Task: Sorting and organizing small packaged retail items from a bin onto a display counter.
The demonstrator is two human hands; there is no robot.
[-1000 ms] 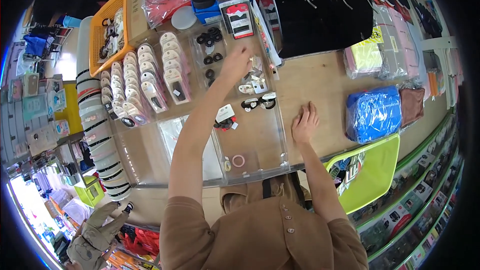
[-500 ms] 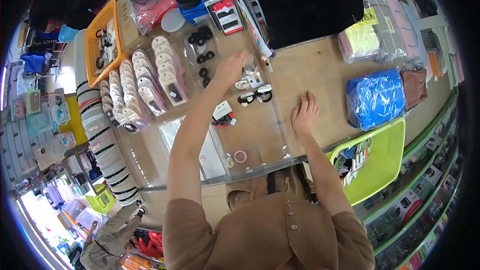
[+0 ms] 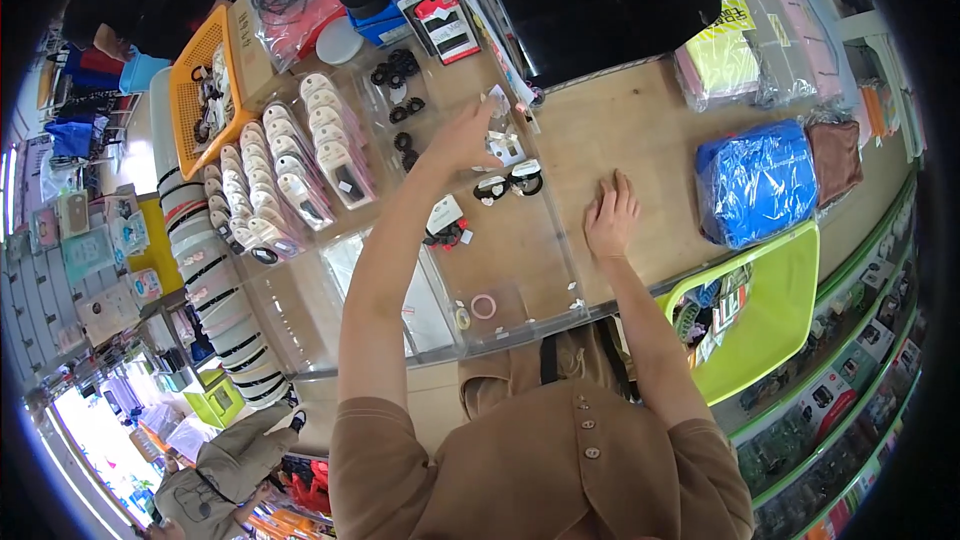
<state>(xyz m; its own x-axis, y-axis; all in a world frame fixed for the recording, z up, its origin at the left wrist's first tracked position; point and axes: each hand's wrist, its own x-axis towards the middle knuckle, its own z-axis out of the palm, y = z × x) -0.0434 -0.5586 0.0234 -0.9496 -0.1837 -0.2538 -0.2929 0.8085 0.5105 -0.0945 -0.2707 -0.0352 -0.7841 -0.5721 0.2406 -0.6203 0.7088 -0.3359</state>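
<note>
My left hand (image 3: 462, 143) reaches into a clear plastic tray, fingers and thumb apart beside a small pile of white-carded hair accessories (image 3: 506, 145). Its fingertips are at the pile's left edge; whether they touch it I cannot tell. Just below the pile lie black hair ties on white cards (image 3: 508, 184). Nearer to me, under my left forearm's right side, is a carded bunch of black and red hair ties (image 3: 446, 223). My right hand (image 3: 611, 220) lies flat on the wooden tabletop (image 3: 650, 150), fingers stretched out and holding nothing.
Rows of white-carded packs (image 3: 335, 145) and an orange basket (image 3: 212, 90) stand to the left. Dark hair ties (image 3: 398, 68) lie in the tray's far part. At right are a blue plastic-wrapped bundle (image 3: 757, 185) and a green bin (image 3: 770, 325). Another person (image 3: 215, 470) is at lower left.
My left hand has shifted slightly, and its fingers have spread apart beside the white-carded pile. My right hand stays flat on the table. The view has moved a little.
</note>
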